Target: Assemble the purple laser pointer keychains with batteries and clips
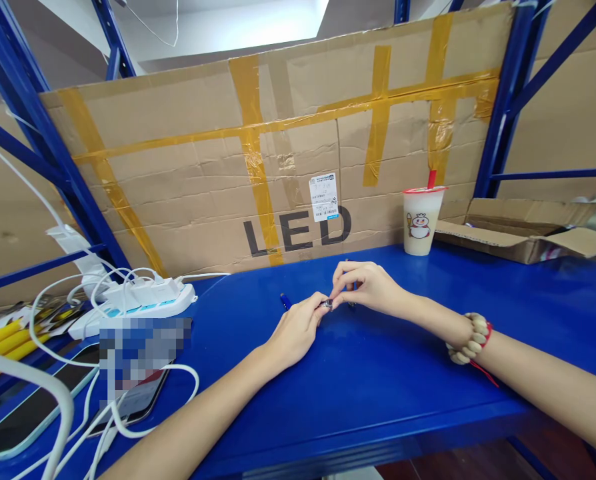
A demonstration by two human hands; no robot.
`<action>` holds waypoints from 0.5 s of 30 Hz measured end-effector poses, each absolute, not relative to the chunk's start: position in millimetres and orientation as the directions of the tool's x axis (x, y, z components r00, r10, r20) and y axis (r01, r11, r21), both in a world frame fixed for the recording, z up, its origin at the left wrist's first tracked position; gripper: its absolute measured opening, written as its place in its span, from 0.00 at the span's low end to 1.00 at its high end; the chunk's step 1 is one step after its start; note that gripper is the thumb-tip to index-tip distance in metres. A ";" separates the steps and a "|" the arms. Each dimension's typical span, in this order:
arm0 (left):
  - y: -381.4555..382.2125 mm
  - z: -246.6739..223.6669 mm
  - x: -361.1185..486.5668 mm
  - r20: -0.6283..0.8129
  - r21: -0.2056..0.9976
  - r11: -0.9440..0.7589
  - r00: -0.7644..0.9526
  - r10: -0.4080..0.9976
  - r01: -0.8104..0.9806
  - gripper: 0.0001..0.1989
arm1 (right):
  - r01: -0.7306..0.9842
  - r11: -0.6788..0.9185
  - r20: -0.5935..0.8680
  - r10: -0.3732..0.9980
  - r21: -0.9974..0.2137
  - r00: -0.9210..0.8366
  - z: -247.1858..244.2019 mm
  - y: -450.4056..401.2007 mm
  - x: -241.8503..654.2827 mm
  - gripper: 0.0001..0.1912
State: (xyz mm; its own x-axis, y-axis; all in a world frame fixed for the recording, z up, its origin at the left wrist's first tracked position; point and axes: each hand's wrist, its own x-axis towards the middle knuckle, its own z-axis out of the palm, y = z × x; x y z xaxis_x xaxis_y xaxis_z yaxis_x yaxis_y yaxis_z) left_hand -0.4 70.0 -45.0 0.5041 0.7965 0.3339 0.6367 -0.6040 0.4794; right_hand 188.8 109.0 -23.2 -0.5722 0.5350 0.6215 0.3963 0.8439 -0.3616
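Hands: left hand [294, 331] and right hand [365, 287] meet fingertip to fingertip, both pinched shut on a small dark metal piece [327, 305] between them, just above the table [388, 373].
Axis: too small to tell.
Beside: blue pen [285, 301] beyond the left hand's fingers.
Farther: cup [421, 220] well apart at the right rear; power strip [143, 300] left.

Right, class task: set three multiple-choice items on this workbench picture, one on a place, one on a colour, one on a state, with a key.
1. Where does the drink cup stand?
A. against the cardboard wall, right of the hands
B. on the phone
C. in the open box

2. What colour is the bench top?
A. grey
B. blue
C. yellow

3. How are the left hand and right hand placed?
A. far apart
B. flat, palms down
C. fingers meeting on a small dark object

Key: A, the cup stands by the cardboard; B, the surface is blue; C, both hands pinch it.
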 end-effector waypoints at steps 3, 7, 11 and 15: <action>66.0 -43.2 -0.7 0.319 0.458 -0.604 0.514 0.796 0.652 0.10 | 0.382 0.838 0.601 0.546 -0.391 -0.584 -24.4 108.4 188.2 0.13; 63.5 -43.5 -0.4 0.343 0.463 -0.602 0.495 0.798 0.650 0.08 | 0.363 0.839 0.592 0.543 -0.404 -0.596 -28.0 109.9 188.3 0.13; 63.8 -45.8 0.0 0.378 0.467 -0.610 0.479 0.792 0.640 0.07 | 0.364 0.841 0.602 0.541 -0.401 -0.587 -31.5 110.9 187.9 0.13; 64.3 -47.0 0.8 0.429 0.461 -0.607 0.435 0.791 0.648 0.05 | 0.358 0.839 0.621 0.544 -0.410 -0.564 -33.4 110.9 186.6 0.15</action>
